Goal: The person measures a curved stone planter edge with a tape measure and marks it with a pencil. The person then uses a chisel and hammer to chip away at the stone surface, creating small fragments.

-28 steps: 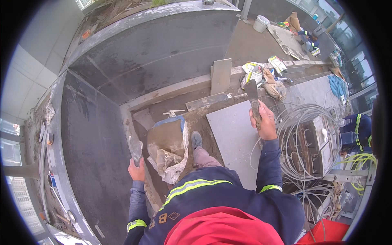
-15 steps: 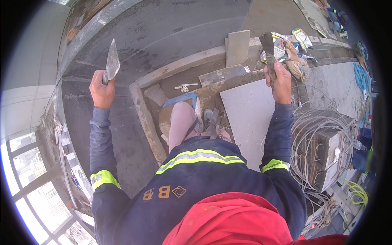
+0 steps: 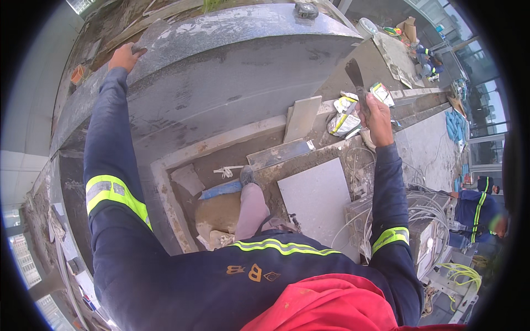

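My left hand (image 3: 125,58) is reached far out at the upper left, over the grey stone top of a low wall (image 3: 182,34). It is closed around the handle of a pointed trowel (image 3: 139,51); the blade blends into the grey stone, so whether it touches is unclear. My right hand (image 3: 377,118) grips a putty knife (image 3: 354,73) by its handle, the dark, dirty blade pointing up and away. That tool is held above the ground, in front of white and yellow bags (image 3: 345,118).
A tape measure (image 3: 306,10) lies on the wall top. Below me are a pale slab (image 3: 314,193), a leaning tile (image 3: 302,117) and a blue-edged sack (image 3: 221,190). Coiled cables (image 3: 428,212) lie at right. One co-worker (image 3: 477,212) is at right, others farther off (image 3: 429,63).
My left hand has moved up and outward with the trowel to the wall top. My right hand still holds the putty knife. The view has shifted, showing more of the wall and a co-worker.
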